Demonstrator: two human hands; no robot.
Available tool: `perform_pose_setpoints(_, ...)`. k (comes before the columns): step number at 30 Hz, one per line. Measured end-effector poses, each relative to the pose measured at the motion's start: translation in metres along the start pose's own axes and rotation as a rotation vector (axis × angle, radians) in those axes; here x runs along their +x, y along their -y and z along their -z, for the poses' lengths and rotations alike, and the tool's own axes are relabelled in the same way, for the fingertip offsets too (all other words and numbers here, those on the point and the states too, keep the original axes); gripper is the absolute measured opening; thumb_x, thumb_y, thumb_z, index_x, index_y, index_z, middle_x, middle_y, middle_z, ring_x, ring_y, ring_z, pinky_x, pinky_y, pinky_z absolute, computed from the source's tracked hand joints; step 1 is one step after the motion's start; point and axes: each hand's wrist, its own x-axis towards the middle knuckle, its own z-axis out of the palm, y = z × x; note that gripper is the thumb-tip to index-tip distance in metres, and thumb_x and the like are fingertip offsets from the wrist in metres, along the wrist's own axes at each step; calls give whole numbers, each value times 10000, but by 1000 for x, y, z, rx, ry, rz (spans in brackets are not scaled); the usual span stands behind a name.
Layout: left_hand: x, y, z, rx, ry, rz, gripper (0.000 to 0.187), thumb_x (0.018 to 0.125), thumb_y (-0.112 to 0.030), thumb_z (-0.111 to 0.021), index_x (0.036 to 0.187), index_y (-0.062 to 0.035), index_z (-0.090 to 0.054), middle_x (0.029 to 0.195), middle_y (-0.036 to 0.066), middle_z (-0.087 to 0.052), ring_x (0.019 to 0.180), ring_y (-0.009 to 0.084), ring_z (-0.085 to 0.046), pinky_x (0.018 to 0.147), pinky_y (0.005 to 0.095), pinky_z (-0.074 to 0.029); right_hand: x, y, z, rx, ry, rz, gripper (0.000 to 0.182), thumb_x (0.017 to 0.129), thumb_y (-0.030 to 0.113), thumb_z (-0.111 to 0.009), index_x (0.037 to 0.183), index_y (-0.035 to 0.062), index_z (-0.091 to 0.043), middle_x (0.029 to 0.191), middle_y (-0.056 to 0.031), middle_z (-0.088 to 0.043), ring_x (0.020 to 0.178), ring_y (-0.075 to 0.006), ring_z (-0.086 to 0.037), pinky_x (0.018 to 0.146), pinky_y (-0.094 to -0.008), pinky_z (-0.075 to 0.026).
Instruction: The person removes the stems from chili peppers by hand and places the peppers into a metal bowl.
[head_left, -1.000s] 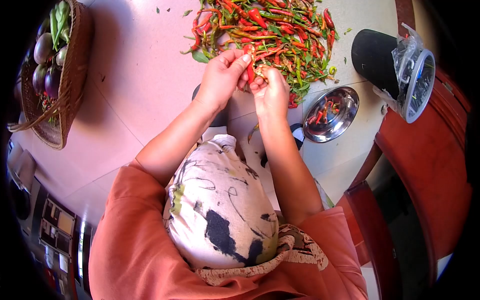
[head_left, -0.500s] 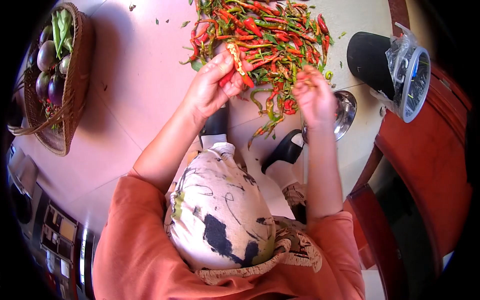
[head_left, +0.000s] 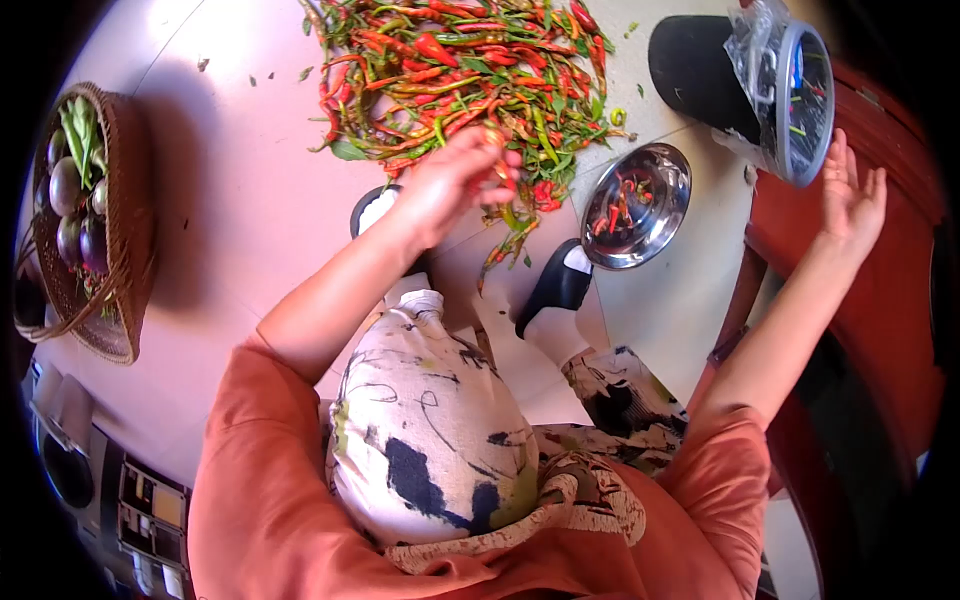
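My left hand (head_left: pixel 455 187) is curled over the near edge of a pile of red and green chili peppers (head_left: pixel 440 50) on the floor. Its fingers are closed on a red chili pepper (head_left: pixel 505 180), mostly hidden by them. To the right, my right hand (head_left: pixel 852 205) is open and holds nothing I can see, its fingers apart just beside the grey rim of a black bin (head_left: pixel 695 75) lined with a clear plastic bag. Between the hands, a shiny steel bowl (head_left: pixel 655 238) contains several red chili pieces.
A wicker basket (head_left: pixel 135 220) with eggplants (head_left: pixel 66 186) and green pods (head_left: pixel 82 130) stands at the left. Dark red wooden furniture (head_left: pixel 880 300) borders the right side. Both my shoes (head_left: pixel 555 285) are close to the pile; leaf scraps dot the tiles.
My right hand has swung from the pile's right side out to the bin rim and opened. The left has turned, now covering most of the split red pepper. The camera view has shifted, revealing the bowl.
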Motion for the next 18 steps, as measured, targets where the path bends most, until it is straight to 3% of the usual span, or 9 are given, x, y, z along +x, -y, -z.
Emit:
perform_pose_setpoints(3, 27, 40, -43, 268, -18, 274, 278, 889, -281, -521, 1103, -105, -499, 935, 25, -562, 864, 112, -546, 744, 277, -473, -42, -34, 17, 69, 160, -173, 498, 903, 175, -475, 1290, -29, -237, 1192, -251, -443, 1025, -334, -545, 738, -384, -509)
perform_pose_setpoints(5, 48, 69, -77, 258, 47, 352, 279, 869, -297, -546, 1112, -169, -503, 904, -26, -551, 823, 73, -521, 684, 237, -444, -91, -71, -16, -222, 112, -10, 439, 893, 140, -499, 1259, -26, -321, 1053, -201, -556, 904, -249, -602, 668, -323, -512)
perform_pose_setpoints(7, 68, 100, -101, 184, 56, 409, 339, 865, -268, -546, 1183, -174, -475, 948, -11, -557, 840, 88, -512, 752, 260, -421, -122, -107, -34, -241, 114, -41, 390, 885, 100, -509, 1230, -22, -374, 1035, -168, -572, 810, -206, -618, 638, -291, -508)
perform_pose_setpoints(10, 78, 120, -102, 197, 36, 278, 362, 864, -274, -546, 1191, -132, -481, 969, 6, -562, 818, 101, -501, 722, 257, -416, -149, -153, -55, -363, 232, -172, 283, 873, 81, -532, 1139, -4, -487, 960, -107, -605, 770, -147, -605, 625, -240, -489)
perform_pose_setpoints(12, 64, 107, -74, 602, 194, 195, 474, 858, -253, -560, 1250, -15, -440, 1120, 162, -555, 999, 191, -528, 824, 318, -432, -162, -182, -72, -516, 397, -220, 198, 865, 99, -550, 1044, 16, -565, 898, -72, -620, 742, -117, -595, 615, -227, -476)
perform_pose_setpoints(13, 55, 97, -57, 595, 228, 312, 360, 873, -256, -543, 1140, -16, -512, 973, 100, -573, 866, 148, -548, 755, 279, -455, -167, -197, -81, -552, 529, -224, 161, 858, 112, -562, 986, 25, -605, 870, -60, -625, 729, -104, -590, 608, -226, -470)
perform_pose_setpoints(14, 47, 83, -37, 587, 261, 423, 285, 889, -258, -527, 1030, -18, -584, 825, 38, -592, 733, 106, -568, 686, 241, -478, -168, -227, -83, -651, 656, -101, 139, 840, 115, -571, 953, 55, -624, 854, -60, -623, 716, -130, -600, 607, -247, -475)
perform_pose_setpoints(16, 18, 49, -8, 664, 225, 431, 260, 887, -281, -529, 935, -36, -601, 820, 22, -594, 703, 82, -559, 579, 216, -495, -175, -263, -96, -904, 866, 133, 144, 806, 112, -592, 940, 103, -645, 848, -54, -618, 720, -176, -607, 630, -277, -481)
perform_pose_setpoints(18, -8, 20, 10, 776, 74, 391, 226, 886, -272, -522, 892, -62, -605, 826, 9, -600, 698, 70, -550, 574, 202, -464, -187, -284, -109, -1072, 940, 368, 220, 751, 97, -616, 953, 177, -654, 873, -62, -580, 756, -243, -595, 659, -313, -488)
